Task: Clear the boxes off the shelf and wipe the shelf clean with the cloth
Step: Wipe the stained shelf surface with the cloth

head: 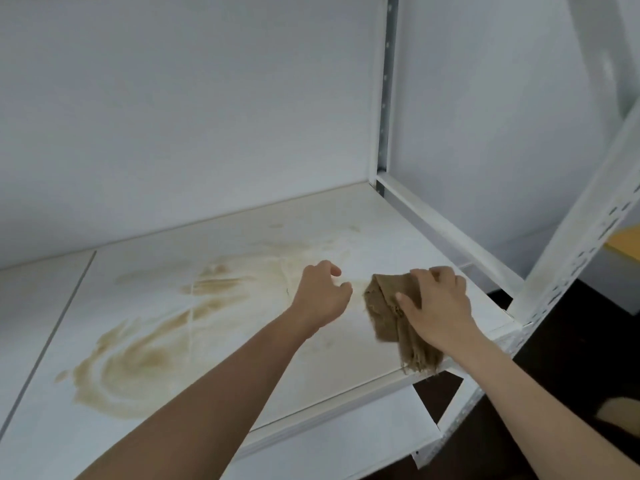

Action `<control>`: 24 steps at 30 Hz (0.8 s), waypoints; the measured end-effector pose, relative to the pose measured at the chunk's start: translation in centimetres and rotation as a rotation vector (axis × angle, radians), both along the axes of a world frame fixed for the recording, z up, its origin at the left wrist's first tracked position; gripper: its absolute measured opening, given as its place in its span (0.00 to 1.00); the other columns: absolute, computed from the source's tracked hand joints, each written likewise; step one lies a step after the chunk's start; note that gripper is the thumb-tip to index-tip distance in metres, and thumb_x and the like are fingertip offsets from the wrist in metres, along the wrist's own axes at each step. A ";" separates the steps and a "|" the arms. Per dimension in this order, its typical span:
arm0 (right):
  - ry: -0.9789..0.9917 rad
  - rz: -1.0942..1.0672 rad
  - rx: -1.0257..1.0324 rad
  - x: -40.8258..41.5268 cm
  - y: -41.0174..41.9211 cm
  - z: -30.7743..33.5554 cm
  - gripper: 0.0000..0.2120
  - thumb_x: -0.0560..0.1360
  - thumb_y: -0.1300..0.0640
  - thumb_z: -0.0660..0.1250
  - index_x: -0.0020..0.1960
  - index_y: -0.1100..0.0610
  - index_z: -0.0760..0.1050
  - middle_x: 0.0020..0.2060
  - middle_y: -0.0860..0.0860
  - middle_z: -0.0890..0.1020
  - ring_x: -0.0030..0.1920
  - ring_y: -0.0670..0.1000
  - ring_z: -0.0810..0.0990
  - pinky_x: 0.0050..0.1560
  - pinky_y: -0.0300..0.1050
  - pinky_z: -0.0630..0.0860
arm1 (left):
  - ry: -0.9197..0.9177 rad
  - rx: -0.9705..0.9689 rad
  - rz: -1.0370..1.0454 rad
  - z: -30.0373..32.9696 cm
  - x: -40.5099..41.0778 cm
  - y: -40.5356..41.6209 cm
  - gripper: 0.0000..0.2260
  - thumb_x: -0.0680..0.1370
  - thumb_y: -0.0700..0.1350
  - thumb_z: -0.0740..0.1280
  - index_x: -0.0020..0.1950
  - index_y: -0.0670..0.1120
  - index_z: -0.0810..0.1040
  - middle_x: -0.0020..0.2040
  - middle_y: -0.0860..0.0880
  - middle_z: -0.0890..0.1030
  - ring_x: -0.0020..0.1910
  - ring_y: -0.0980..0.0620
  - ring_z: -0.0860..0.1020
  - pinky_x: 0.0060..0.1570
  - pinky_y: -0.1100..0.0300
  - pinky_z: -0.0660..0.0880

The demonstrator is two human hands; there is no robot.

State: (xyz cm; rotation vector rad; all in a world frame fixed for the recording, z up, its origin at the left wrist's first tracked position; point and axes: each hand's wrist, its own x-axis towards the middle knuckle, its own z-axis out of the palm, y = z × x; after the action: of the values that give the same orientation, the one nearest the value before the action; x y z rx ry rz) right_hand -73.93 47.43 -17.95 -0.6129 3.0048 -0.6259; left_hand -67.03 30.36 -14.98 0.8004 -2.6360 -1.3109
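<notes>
Soft, even, cool daylight fills the view, with no hard shadows and no glare on the white shelf [242, 341] or the wall [190, 98] behind it. The whole picture is slightly soft, and the frame post [585, 237] at 3 o'clock is the most blurred. Wide-angle distortion tilts and bends straight edges toward 3 and 9 o'clock, and the 5 o'clock corner falls dark.

- No legible text, label, brand, number or sign anywhere in the frame.
</notes>
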 end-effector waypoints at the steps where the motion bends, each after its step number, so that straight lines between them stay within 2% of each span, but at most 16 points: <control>1: 0.021 0.016 0.018 0.2 -0.3 -0.8 0.26 0.79 0.43 0.59 0.73 0.53 0.63 0.68 0.57 0.64 0.67 0.59 0.62 0.65 0.53 0.65 | -0.002 -0.093 -0.024 -0.6 0.0 -0.1 0.15 0.78 0.45 0.63 0.64 0.45 0.71 0.61 0.46 0.69 0.41 0.56 0.72 0.37 0.64 0.68; 3: 0.028 0.030 0.073 0.4 -1.0 -2.1 0.29 0.80 0.40 0.53 0.76 0.52 0.58 0.73 0.58 0.61 0.72 0.59 0.59 0.71 0.54 0.58 | 0.000 -0.225 -0.078 -1.8 -0.1 -0.1 0.14 0.78 0.44 0.61 0.64 0.46 0.71 0.62 0.47 0.69 0.48 0.54 0.72 0.47 0.63 0.68; 5: 0.004 0.025 0.145 0.3 -1.5 -3.2 0.33 0.79 0.36 0.43 0.79 0.50 0.50 0.78 0.58 0.53 0.77 0.59 0.51 0.75 0.55 0.49 | 0.013 -0.277 -0.132 -2.7 -0.2 0.0 0.14 0.78 0.42 0.60 0.64 0.47 0.71 0.63 0.49 0.70 0.58 0.50 0.72 0.57 0.59 0.69; 7: 0.013 0.044 0.194 -0.4 -2.0 -3.9 0.40 0.72 0.32 0.30 0.80 0.49 0.44 0.79 0.57 0.47 0.78 0.58 0.46 0.76 0.54 0.44 | 0.068 -0.320 -0.201 -2.9 -0.4 0.3 0.16 0.78 0.40 0.59 0.65 0.48 0.71 0.64 0.52 0.71 0.63 0.49 0.70 0.62 0.59 0.68; 9: 0.021 0.080 0.201 -1.7 -2.5 -4.3 0.45 0.65 0.33 0.24 0.80 0.49 0.42 0.79 0.56 0.44 0.78 0.56 0.43 0.76 0.53 0.42 | 0.139 -0.337 -0.314 -2.1 -0.7 0.9 0.17 0.77 0.37 0.58 0.65 0.45 0.73 0.64 0.50 0.74 0.63 0.50 0.71 0.60 0.63 0.68; 11: 0.025 0.114 0.196 -3.1 -2.8 -4.5 0.46 0.64 0.34 0.24 0.79 0.48 0.42 0.79 0.54 0.44 0.78 0.55 0.42 0.76 0.52 0.40 | 0.156 -0.302 -0.445 -1.1 -1.3 2.0 0.17 0.75 0.34 0.58 0.64 0.41 0.74 0.60 0.45 0.77 0.58 0.47 0.75 0.58 0.59 0.71; 14: 0.028 0.147 0.213 -4.7 -3.0 -4.4 0.47 0.63 0.35 0.23 0.79 0.48 0.42 0.79 0.53 0.43 0.78 0.53 0.40 0.77 0.50 0.40 | 0.078 -0.249 -0.551 -1.3 -2.8 3.0 0.13 0.74 0.35 0.59 0.58 0.39 0.74 0.51 0.43 0.78 0.47 0.45 0.76 0.49 0.51 0.75; 16: 0.033 0.169 0.236 -5.5 -3.1 -4.4 0.48 0.61 0.36 0.23 0.79 0.48 0.41 0.79 0.52 0.42 0.78 0.52 0.40 0.77 0.50 0.40 | -0.013 -0.302 -0.581 -1.8 -4.1 3.0 0.06 0.74 0.34 0.59 0.50 0.38 0.70 0.49 0.41 0.77 0.42 0.45 0.74 0.41 0.54 0.72; 18: 0.046 0.178 0.245 -6.5 -3.4 -4.4 0.47 0.62 0.37 0.23 0.79 0.48 0.41 0.79 0.51 0.42 0.78 0.52 0.40 0.77 0.50 0.41 | -0.066 -0.394 -0.605 -1.8 -5.2 3.3 0.06 0.74 0.33 0.59 0.49 0.41 0.69 0.50 0.39 0.76 0.45 0.44 0.74 0.40 0.60 0.66; 20: 0.040 0.189 0.249 -7.6 -3.6 -4.5 0.43 0.65 0.36 0.28 0.79 0.48 0.39 0.79 0.50 0.41 0.78 0.51 0.39 0.77 0.50 0.40 | -0.090 -0.478 -0.611 -1.5 -6.4 3.6 0.07 0.74 0.33 0.59 0.50 0.39 0.73 0.49 0.40 0.77 0.46 0.44 0.74 0.41 0.60 0.66; 22: 0.020 0.210 0.300 -8.8 -3.9 -4.5 0.35 0.76 0.37 0.42 0.78 0.48 0.36 0.78 0.50 0.38 0.78 0.51 0.37 0.77 0.51 0.39 | -0.123 -0.564 -0.580 -1.5 -7.8 3.9 0.08 0.75 0.35 0.60 0.52 0.39 0.76 0.48 0.41 0.78 0.46 0.45 0.75 0.41 0.58 0.67; 24: 0.000 0.224 0.338 -9.8 -4.2 -4.3 0.39 0.79 0.42 0.56 0.78 0.48 0.33 0.78 0.49 0.36 0.77 0.51 0.35 0.77 0.51 0.38 | -0.138 -0.654 -0.550 -1.5 -9.1 4.1 0.10 0.77 0.38 0.61 0.56 0.39 0.76 0.52 0.42 0.79 0.51 0.43 0.77 0.42 0.56 0.69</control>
State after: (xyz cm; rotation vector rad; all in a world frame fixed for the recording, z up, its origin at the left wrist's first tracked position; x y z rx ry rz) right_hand -83.69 43.21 -22.24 -0.9004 2.8809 -0.1029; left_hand -76.13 34.45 -16.44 0.0726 -3.2162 -0.3595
